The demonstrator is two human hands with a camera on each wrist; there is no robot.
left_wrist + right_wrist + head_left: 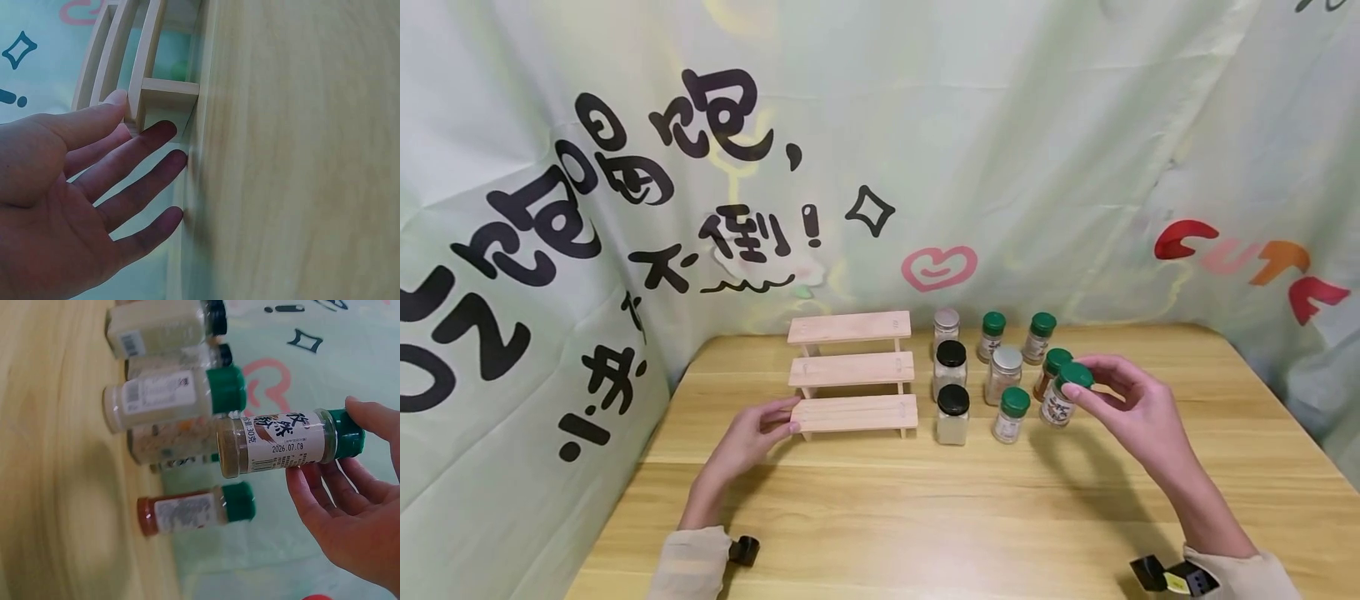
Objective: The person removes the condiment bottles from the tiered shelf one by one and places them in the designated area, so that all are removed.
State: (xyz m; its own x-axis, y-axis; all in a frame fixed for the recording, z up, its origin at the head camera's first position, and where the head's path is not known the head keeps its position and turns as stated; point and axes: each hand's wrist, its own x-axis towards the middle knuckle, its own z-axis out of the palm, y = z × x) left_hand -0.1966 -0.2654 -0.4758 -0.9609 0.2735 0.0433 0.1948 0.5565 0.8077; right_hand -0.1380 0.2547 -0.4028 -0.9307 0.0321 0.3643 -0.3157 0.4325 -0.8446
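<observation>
My right hand grips a spice jar by its green cap, thumb on one side and fingers on the other. The jar has a printed white label and light brown powder inside; in the right wrist view its base hangs clear of the table. My left hand holds the left end of the lowest step of a three-step wooden rack. In the left wrist view the thumb and index finger pinch that board's end, while the other fingers spread out below it. The rack's steps carry nothing.
Several jars stand right of the rack: black-capped jars, a grey-lidded jar, a green-capped jar in front, and a red-brown spice jar beside the held one. A printed curtain hangs behind the wooden table.
</observation>
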